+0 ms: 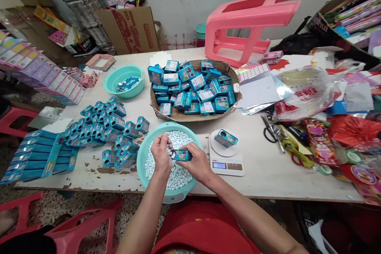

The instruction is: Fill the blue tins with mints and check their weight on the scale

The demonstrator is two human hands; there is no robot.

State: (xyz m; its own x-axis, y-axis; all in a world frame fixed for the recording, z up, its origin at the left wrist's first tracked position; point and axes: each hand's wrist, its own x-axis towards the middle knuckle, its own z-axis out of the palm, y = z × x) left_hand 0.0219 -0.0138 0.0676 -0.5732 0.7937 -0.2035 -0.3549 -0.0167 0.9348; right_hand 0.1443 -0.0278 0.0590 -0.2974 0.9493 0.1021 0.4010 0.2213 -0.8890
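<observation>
Head view shows both our forearms reaching forward and converging over the turquoise basin (166, 196). Our right hand (198, 161), angled inward, grasps a blue tin (182, 154) lengthwise above the basin's white pellets (178, 180). Our left hand (161, 152) rises beside the tin's opening, fingers curled inward; we cannot tell whether they pinch anything. Right of the basin, another tin (226, 138) sits on a scale (217, 165).

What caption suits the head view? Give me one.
Right hand holding a blue container over a basin of white pellets, left hand alongside.
</observation>
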